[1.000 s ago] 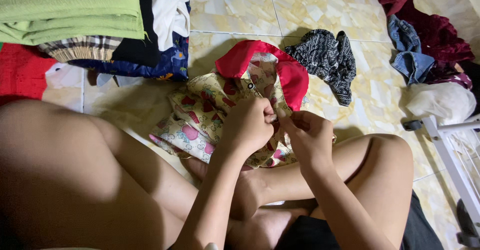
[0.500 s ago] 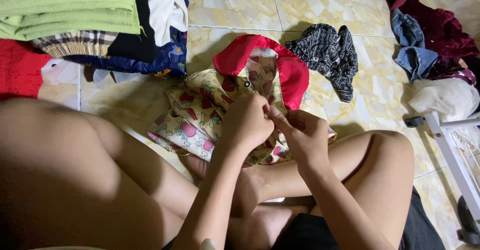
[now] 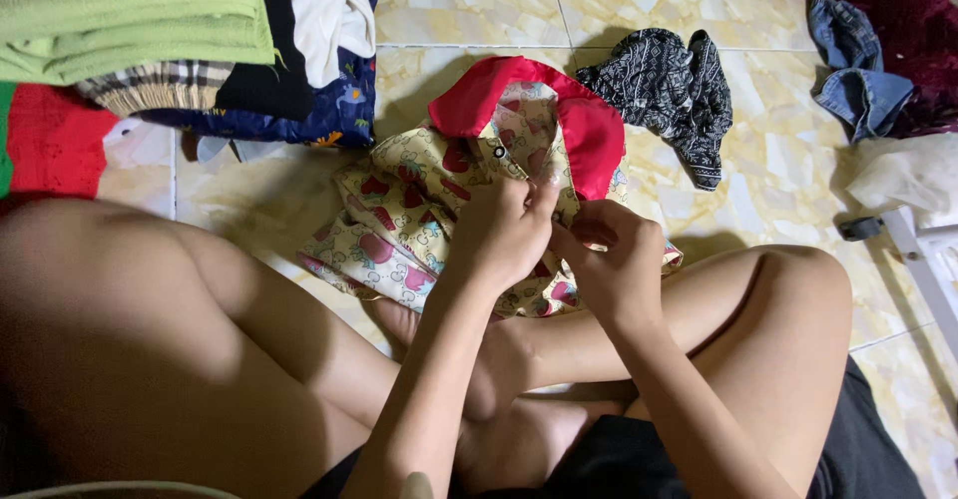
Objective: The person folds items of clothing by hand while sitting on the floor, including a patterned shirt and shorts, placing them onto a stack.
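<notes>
Yellow printed shirt (image 3: 399,215) with red collar (image 3: 519,90) lies on tiled floor (image 3: 758,190) at our crossed legs, collar pointing away, long axis toward us. Soft, light, floppy; we'd grip at the button placket. Left hand (image 3: 504,235) and right hand (image 3: 614,259) both pinch the front edge; folded stack (image 3: 180,40) sits left
</notes>
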